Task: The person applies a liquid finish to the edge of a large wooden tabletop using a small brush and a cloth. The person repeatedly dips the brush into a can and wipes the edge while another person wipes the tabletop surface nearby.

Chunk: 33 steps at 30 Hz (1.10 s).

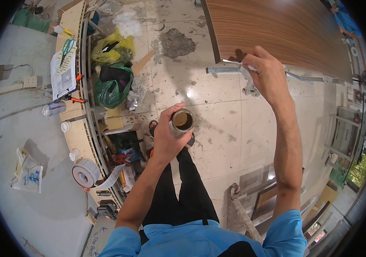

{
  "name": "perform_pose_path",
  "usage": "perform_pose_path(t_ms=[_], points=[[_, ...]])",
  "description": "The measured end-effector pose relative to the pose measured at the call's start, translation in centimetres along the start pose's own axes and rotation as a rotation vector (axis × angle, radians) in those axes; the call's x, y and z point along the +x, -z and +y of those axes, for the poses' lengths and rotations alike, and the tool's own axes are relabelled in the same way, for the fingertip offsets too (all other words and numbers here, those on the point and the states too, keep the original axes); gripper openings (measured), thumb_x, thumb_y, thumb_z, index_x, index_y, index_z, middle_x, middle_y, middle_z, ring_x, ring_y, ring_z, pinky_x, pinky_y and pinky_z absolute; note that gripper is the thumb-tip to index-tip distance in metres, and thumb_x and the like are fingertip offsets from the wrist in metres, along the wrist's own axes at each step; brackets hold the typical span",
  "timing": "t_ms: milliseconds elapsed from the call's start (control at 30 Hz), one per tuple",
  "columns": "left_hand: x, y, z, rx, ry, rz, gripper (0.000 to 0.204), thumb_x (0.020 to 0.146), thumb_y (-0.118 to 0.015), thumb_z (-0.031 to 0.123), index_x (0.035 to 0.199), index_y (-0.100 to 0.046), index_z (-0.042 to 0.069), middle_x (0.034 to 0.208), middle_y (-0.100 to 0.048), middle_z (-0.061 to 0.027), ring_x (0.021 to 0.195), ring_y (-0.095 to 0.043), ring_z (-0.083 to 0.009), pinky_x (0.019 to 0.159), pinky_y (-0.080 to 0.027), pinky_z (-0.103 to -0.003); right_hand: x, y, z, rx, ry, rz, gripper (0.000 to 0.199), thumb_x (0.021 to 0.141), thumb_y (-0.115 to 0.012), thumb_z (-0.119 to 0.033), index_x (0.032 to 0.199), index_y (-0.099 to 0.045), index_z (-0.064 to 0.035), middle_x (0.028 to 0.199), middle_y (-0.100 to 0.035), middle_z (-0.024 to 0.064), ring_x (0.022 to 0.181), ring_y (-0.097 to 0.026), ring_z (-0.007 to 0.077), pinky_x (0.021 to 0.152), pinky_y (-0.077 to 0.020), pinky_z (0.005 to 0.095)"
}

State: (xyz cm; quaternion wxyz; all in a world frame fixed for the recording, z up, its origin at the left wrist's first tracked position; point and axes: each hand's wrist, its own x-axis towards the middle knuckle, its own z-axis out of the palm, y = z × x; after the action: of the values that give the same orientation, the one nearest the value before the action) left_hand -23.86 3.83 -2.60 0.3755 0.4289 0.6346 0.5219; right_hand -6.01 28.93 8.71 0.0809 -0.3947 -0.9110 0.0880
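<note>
My left hand [168, 135] is wrapped round an open, stained cylindrical can [188, 130], held upright in front of my legs. Something brownish shows inside it. Up and to the right, my right hand [266, 73] pinches a slim, pale tool [231, 62] whose tip points left, at the near edge of a brown wood-grain panel [273, 30]. Whether the tip touches the panel, I cannot tell. The tool's kind is unclear, since my fingers cover most of it.
Along the left runs a narrow shelf with scissors [67, 46], a clipboard [64, 77] and a label roll [85, 173]. Yellow [121, 48] and green [113, 90] plastic bags lie on the stained tile floor. A metal frame [245, 210] stands at lower right. Another person's blue sleeve [346, 21] shows at upper right.
</note>
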Motion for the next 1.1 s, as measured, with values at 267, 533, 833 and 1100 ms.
perform_pose_path(t_ms=[267, 533, 833, 1100], points=[[0.0, 0.1, -0.2, -0.025, 0.0, -0.002, 0.07, 0.079, -0.085, -0.008, 0.138, -0.048, 0.001, 0.148, -0.06, -0.0175, 0.131, -0.063, -0.0217, 0.11, -0.052, -0.033, -0.3, -0.5, 0.0, 0.038, -0.056, 0.022, 0.017, 0.084, -0.077, 0.001, 0.098, -0.077, -0.0072, 0.101, -0.069, 0.0089, 0.092, -0.071, 0.0324, 0.077, -0.0564, 0.0454], [-0.2, 0.1, -0.1, -0.001, -0.013, -0.004, 0.07, 0.078, -0.085, -0.006, 0.137, -0.049, 0.001, 0.147, -0.06, -0.0183, 0.13, -0.064, -0.0236, 0.11, -0.052, -0.035, -0.7, -0.8, 0.3, 0.018, 0.014, 0.046, 0.014, 0.085, -0.077, 0.0, 0.098, -0.075, -0.0053, 0.096, -0.068, 0.01, 0.087, -0.07, 0.033, 0.074, -0.0556, 0.0458], [-0.5, 0.6, -0.2, -0.037, 0.02, 0.005, 0.069, 0.078, -0.084, -0.009, 0.137, -0.048, 0.001, 0.148, -0.06, -0.0177, 0.13, -0.063, -0.0216, 0.11, -0.052, -0.034, -3.7, -5.2, -1.3, 0.253, -0.08, 0.239, 0.013, 0.085, -0.078, 0.001, 0.096, -0.073, -0.005, 0.09, -0.065, 0.0108, 0.08, -0.067, 0.0319, 0.068, -0.0521, 0.0412], [-0.8, 1.0, -0.6, -0.051, 0.021, 0.015, 0.069, 0.079, -0.083, -0.009, 0.137, -0.047, 0.001, 0.147, -0.059, -0.019, 0.131, -0.062, -0.0226, 0.112, -0.051, -0.034, -4.8, -8.2, -1.6, 0.282, -0.094, 0.32, 0.015, 0.086, -0.077, 0.003, 0.097, -0.073, -0.006, 0.091, -0.066, 0.0114, 0.078, -0.066, 0.0325, 0.068, -0.0526, 0.0407]])
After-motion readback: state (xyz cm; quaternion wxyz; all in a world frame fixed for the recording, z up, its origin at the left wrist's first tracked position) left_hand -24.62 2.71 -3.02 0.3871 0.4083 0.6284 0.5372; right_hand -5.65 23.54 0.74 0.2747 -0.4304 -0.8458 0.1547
